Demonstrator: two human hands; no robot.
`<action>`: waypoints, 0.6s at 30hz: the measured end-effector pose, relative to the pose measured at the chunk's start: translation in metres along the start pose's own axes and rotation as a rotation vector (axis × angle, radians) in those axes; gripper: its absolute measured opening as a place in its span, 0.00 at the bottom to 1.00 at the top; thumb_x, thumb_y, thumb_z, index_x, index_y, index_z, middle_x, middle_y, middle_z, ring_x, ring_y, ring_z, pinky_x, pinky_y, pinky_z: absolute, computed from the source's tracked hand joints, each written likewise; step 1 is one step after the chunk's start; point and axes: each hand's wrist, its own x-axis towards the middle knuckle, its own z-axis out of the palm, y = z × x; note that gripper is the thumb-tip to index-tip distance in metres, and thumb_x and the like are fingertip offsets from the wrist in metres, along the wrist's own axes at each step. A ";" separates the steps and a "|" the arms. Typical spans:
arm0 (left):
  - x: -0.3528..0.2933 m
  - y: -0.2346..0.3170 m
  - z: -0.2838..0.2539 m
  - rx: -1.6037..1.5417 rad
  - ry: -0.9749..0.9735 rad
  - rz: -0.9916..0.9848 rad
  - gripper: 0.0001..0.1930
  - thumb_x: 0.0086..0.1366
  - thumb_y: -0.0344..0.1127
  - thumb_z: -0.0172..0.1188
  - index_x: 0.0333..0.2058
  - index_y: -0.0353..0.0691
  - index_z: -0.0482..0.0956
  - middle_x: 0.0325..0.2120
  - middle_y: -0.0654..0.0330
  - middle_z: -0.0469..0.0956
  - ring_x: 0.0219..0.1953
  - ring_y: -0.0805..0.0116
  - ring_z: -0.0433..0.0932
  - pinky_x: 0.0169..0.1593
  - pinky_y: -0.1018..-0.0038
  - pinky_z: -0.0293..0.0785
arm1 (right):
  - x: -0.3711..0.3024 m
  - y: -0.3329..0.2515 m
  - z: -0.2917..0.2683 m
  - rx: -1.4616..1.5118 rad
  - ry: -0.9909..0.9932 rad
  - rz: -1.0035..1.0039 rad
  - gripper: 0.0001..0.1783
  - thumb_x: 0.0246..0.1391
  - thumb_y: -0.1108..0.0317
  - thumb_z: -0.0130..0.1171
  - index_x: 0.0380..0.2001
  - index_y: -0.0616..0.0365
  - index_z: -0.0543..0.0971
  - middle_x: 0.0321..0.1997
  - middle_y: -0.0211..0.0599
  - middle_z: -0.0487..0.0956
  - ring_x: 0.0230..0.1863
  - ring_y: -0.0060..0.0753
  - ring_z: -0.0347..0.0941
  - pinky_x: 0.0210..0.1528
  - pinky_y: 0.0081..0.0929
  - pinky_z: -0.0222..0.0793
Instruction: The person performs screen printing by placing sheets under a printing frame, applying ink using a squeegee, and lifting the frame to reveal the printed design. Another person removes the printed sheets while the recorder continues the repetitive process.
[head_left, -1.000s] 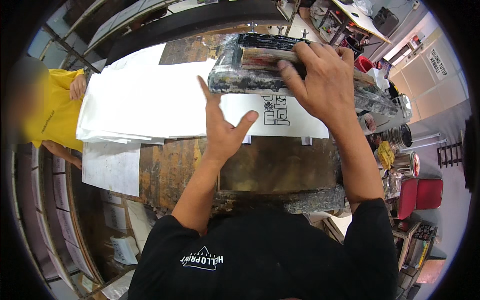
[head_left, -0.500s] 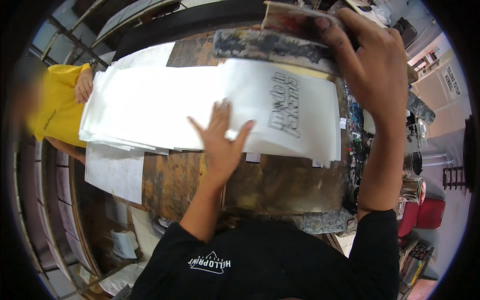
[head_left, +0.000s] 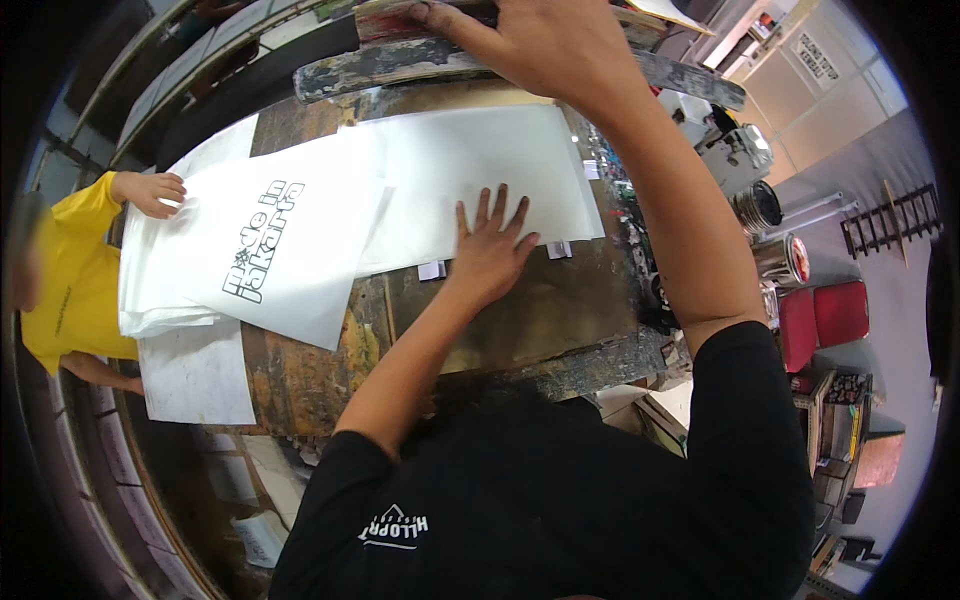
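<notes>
- Lying beneath the left hand (head_left: 490, 255), a white sheet (head_left: 530, 150); that hand rests palm down, spread wide, pinching nothing.
- Left of it, a printed sheet (head_left: 315, 235) overlaps the white one.
- Up beyond it, the right hand (head_left: 560, 45) meets a paint-smeared frame (head_left: 390, 72); I can't tell whether it's clamped.
- Farther left, a person in yellow (head_left: 80, 300), one hand (head_left: 150, 193) by the sheets.

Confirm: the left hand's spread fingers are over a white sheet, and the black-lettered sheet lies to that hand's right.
Wrong side: the head view shows the black-lettered sheet left of the left hand, whose spread fingers are over a white sheet.
</notes>
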 end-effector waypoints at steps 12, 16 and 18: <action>0.038 0.012 0.038 -0.173 -0.126 -0.169 0.29 0.83 0.51 0.42 0.74 0.44 0.69 0.78 0.48 0.60 0.80 0.40 0.54 0.77 0.28 0.37 | -0.001 0.004 0.009 0.044 0.187 -0.091 0.40 0.74 0.31 0.46 0.26 0.56 0.85 0.22 0.39 0.81 0.29 0.36 0.76 0.53 0.47 0.68; 0.035 0.030 0.051 0.118 -0.022 -0.091 0.31 0.81 0.53 0.44 0.74 0.42 0.69 0.78 0.43 0.57 0.80 0.35 0.51 0.77 0.27 0.40 | 0.006 -0.002 0.000 -0.084 0.144 -0.007 0.41 0.74 0.30 0.42 0.26 0.54 0.85 0.17 0.33 0.75 0.23 0.32 0.71 0.54 0.49 0.71; 0.032 0.032 0.061 0.106 -0.034 -0.095 0.31 0.81 0.53 0.45 0.74 0.42 0.69 0.78 0.42 0.57 0.79 0.35 0.51 0.77 0.27 0.39 | 0.004 0.001 -0.002 -0.102 0.181 -0.068 0.43 0.75 0.29 0.40 0.25 0.54 0.84 0.16 0.29 0.71 0.20 0.30 0.67 0.51 0.46 0.73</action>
